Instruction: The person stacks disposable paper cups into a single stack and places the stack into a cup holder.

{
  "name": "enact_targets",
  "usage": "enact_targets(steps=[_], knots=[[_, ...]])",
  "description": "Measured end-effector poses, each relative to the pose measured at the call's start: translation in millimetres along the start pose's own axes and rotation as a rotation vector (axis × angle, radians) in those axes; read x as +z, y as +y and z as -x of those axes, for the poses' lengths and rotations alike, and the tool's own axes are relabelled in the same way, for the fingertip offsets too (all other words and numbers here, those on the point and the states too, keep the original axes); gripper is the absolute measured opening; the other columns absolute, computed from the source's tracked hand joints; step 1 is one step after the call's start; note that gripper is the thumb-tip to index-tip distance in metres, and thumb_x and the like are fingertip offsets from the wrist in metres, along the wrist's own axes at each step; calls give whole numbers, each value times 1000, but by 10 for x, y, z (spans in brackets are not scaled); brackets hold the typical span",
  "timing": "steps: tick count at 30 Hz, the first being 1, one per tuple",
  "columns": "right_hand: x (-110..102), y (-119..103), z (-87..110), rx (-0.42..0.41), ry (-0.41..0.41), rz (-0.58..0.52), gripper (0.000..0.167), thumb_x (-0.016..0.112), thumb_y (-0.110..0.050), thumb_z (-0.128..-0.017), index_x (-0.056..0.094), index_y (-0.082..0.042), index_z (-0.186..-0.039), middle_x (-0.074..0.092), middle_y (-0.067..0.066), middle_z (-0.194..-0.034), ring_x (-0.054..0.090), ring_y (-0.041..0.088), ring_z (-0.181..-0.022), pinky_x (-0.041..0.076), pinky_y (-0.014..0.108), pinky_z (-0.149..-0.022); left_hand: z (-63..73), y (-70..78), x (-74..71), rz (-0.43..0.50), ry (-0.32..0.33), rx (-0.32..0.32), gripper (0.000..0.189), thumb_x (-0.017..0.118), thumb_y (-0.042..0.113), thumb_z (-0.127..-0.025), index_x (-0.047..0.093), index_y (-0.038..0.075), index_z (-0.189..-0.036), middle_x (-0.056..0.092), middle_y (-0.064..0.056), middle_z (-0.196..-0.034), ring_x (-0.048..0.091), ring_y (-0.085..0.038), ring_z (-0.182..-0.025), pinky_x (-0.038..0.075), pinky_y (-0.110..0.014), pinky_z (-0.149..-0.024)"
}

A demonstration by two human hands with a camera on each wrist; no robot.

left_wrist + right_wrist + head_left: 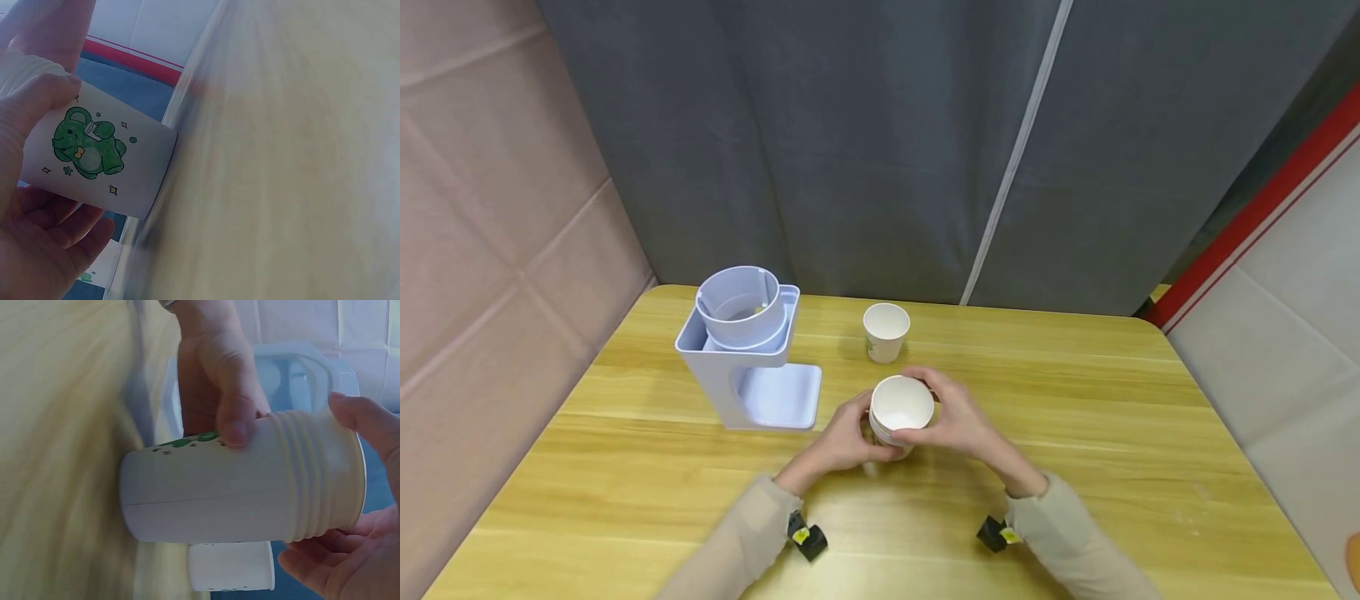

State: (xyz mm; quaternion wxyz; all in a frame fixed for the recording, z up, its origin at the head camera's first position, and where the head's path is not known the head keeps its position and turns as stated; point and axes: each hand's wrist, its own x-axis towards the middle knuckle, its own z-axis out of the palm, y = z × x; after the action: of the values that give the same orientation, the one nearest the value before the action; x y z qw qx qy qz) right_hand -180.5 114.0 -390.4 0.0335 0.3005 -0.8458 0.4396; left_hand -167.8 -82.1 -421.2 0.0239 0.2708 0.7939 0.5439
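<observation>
A stack of white paper cups (902, 406) stands upright in front of me, several rims nested one above another. Its outer cup has a green cartoon bear (90, 140) printed on the side. My left hand (848, 435) grips the stack lower down, thumb across the wall. With thumb and fingers, my right hand (957, 419) holds the topmost cup (340, 472), whose rim sits higher above the others than they do from each other. Behind the stack a single paper cup (886, 332) stands upright on the table, touched by neither hand.
To the left is a pale lavender plastic stand (722, 375) with a round open container (739, 308) on top and a flat base plate (781, 396). The wooden table (1112, 433) ends at a dark grey curtain (865, 150). Light walls flank both sides.
</observation>
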Motion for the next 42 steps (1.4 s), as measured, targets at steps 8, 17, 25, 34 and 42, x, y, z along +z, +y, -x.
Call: enact_targets(steps=[8,17,25,34,42], knots=[[55,56,34,16,-12,-17,70,86,-21,-64,53,0,-122,60,10,-116,58,23,-100,51,40,-82,6,1,-5,4,-17,0,64,80,2,-68,49,-12,-123,57,-24,-116,55,-38,-107,46,-45,-92],[84,90,41,50,-18,-33,71,84,-22,-66,51,1,-125,59,12,-119,57,24,-102,50,41,-84,0,21,-12,3,-21,-3,65,80,5,-69,48,-12,-124,57,-24,-116,54,-38,-107,46,-44,-92],[97,107,48,37,-27,-74,71,84,-20,-68,49,2,-126,58,13,-121,56,27,-104,49,45,-85,1,29,-17,-3,-29,-15,66,80,5,-69,48,-12,-124,57,-24,-117,54,-38,-108,46,-43,-92],[56,136,26,59,27,-170,67,78,-9,-74,45,5,-131,54,20,-126,52,32,-115,44,48,-95,-3,35,5,-32,3,-11,63,82,3,-66,52,-10,-119,60,-19,-111,57,-32,-103,48,-39,-89],[-45,155,-48,115,160,-235,53,69,-3,-83,45,7,-130,54,24,-124,50,36,-115,40,53,-98,-43,-348,95,-21,17,-16,71,86,11,-64,51,-3,-124,60,-14,-114,56,-27,-106,47,-36,-92]])
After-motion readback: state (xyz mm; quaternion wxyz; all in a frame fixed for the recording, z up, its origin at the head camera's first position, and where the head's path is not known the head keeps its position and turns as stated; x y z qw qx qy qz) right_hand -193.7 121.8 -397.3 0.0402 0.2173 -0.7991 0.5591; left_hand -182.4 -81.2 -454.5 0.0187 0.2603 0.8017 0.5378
